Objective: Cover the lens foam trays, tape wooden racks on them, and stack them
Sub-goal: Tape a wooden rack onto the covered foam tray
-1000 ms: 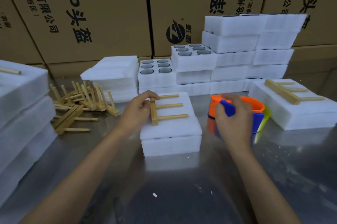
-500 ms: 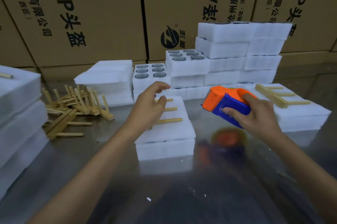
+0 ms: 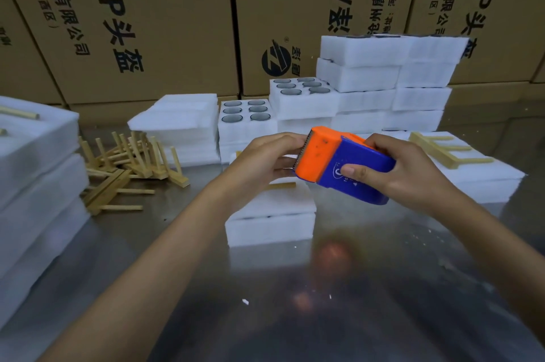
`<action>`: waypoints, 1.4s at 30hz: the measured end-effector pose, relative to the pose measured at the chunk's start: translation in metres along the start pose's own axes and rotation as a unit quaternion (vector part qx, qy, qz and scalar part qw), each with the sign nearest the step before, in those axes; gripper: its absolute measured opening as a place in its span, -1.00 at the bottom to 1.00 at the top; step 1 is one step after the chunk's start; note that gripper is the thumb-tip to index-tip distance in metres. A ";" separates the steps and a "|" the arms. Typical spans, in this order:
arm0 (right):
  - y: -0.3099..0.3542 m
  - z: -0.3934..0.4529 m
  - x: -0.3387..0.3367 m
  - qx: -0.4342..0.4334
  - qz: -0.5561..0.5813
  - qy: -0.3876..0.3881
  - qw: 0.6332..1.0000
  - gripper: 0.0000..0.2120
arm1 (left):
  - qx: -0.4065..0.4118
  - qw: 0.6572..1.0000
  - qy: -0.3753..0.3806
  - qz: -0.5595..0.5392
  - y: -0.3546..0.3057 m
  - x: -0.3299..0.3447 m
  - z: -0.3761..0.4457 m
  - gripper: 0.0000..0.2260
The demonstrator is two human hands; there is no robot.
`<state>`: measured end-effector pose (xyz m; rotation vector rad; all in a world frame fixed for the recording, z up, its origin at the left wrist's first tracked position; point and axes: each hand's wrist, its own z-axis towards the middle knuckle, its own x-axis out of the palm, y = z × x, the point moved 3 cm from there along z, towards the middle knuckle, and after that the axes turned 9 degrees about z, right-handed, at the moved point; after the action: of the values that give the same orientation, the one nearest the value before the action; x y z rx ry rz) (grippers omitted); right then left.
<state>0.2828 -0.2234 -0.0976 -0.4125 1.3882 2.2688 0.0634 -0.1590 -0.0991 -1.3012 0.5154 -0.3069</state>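
The right hand [image 3: 413, 173] grips the blue body of the tape dispenser [image 3: 342, 167], fingers over its far side and thumb pressed on the near face, holding it in the air above the table. The left hand [image 3: 265, 161] is raised to the dispenser's orange serrated end, fingers partly curled with the tips at the cutter edge; whether a tape end is pinched there cannot be told. Directly below both hands lies the covered foam tray [image 3: 269, 214], near centre on the steel table [image 3: 295, 302], with a wooden rack [image 3: 281, 184] on its lid, mostly hidden by the left hand and not held down.

To the right, a second covered tray [image 3: 477, 182] carries its own rack [image 3: 442, 149]. To the left lies a loose pile of racks [image 3: 124, 164], with a stack of finished trays [image 3: 35, 179] at the left edge. Farther back are spare foam lids [image 3: 180, 123], open lens trays [image 3: 247, 117] with lenses visible, a wall of stacked foam [image 3: 389, 81], and cardboard cartons [image 3: 147, 22].

Risks, as judged: with neither hand on the rack, drawing tape across it could slide it askew on the soft lid. Fingertips at the serrated blade may be nicked. Thin tape could fold on itself or snap back onto the roll if the end slips.
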 end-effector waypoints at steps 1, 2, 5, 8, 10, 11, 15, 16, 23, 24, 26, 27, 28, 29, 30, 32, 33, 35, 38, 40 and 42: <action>0.002 -0.001 0.000 0.004 0.000 0.002 1.000 -0.55 | -0.003 1.000 0.000 -0.002 0.000 -0.001 -0.002 -0.78; 0.003 -0.001 0.000 0.010 0.003 0.004 1.000 -0.55 | -0.005 1.000 0.001 -0.008 0.000 -0.002 -0.004 -0.79; 0.007 -0.003 -0.002 0.017 0.029 0.017 0.999 -0.58 | -0.021 0.999 0.021 -0.038 0.000 -0.003 -0.009 -0.79; 0.011 -0.007 -0.004 0.022 0.057 0.034 0.998 -0.61 | -0.038 0.997 0.035 -0.061 0.000 -0.002 -0.012 -0.80; 0.012 -0.010 -0.004 0.031 0.081 0.045 0.995 -0.63 | -0.045 0.996 0.038 -0.069 -0.002 0.001 -0.014 -0.80; 0.012 -0.011 -0.004 0.035 0.092 0.052 0.994 -0.62 | -0.054 0.995 0.033 -0.079 -0.002 0.003 -0.015 -0.79; 0.010 -0.015 -0.002 0.055 0.137 0.060 0.987 -0.58 | -0.085 0.990 0.009 -0.114 -0.001 0.010 -0.018 -0.89; 0.009 -0.016 -0.001 0.058 0.143 0.061 0.986 -0.56 | -0.091 0.989 0.003 -0.118 0.000 0.012 -0.019 -0.92; 0.009 -0.024 -0.004 0.055 0.160 0.073 0.983 -0.56 | -0.150 0.975 0.008 -0.165 0.004 0.020 -0.024 -0.74; 0.009 -0.025 -0.005 0.057 0.158 0.074 0.983 -0.58 | -0.161 0.971 0.015 -0.177 0.004 0.019 -0.024 -0.67; 0.008 -0.026 -0.007 0.057 0.151 0.078 0.984 -0.59 | -0.171 0.966 0.034 -0.189 0.002 0.017 -0.025 -0.57; 0.008 -0.027 -0.007 0.057 0.149 0.079 0.984 -0.58 | -0.173 0.967 0.038 -0.182 0.001 0.016 -0.025 -0.53; 0.007 -0.028 -0.008 0.057 0.148 0.079 0.984 -0.56 | -0.173 0.971 0.035 -0.161 0.001 0.016 -0.025 -0.53; 0.007 -0.028 -0.009 0.057 0.149 0.079 0.984 -0.55 | -0.171 0.975 0.029 -0.137 0.000 0.016 -0.025 -0.60; 0.007 -0.029 -0.009 0.056 0.149 0.079 0.984 -0.55 | -0.169 0.979 0.018 -0.113 0.000 0.017 -0.025 -0.70; 0.006 -0.030 -0.010 0.054 0.147 0.085 0.984 -0.55 | -0.169 0.982 -0.018 -0.082 0.000 0.017 -0.025 -0.78; 0.006 -0.030 -0.010 0.053 0.146 0.088 0.984 -0.53 | -0.165 0.984 -0.041 -0.055 -0.001 0.016 -0.025 -0.75; 0.005 -0.031 -0.010 0.055 0.145 0.089 0.984 -0.51 | -0.143 0.986 -0.081 0.038 -0.005 0.014 -0.024 -0.71; 0.002 -0.032 -0.008 0.058 0.132 0.087 0.986 -0.51 | -0.117 0.974 -0.112 0.161 -0.017 0.010 -0.024 -0.70; 0.000 -0.033 -0.007 0.063 0.133 0.091 0.985 -0.53 | -0.125 0.967 -0.103 0.198 -0.023 0.009 -0.021 -0.74; -0.003 -0.036 -0.007 0.073 0.144 0.091 0.983 -0.55 | -0.148 0.968 -0.080 0.185 -0.026 0.012 -0.019 -0.79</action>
<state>0.2907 -0.2558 -0.1127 -0.4006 1.7977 2.3808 0.0653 -0.1873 -0.0792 -1.4704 0.6717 0.1929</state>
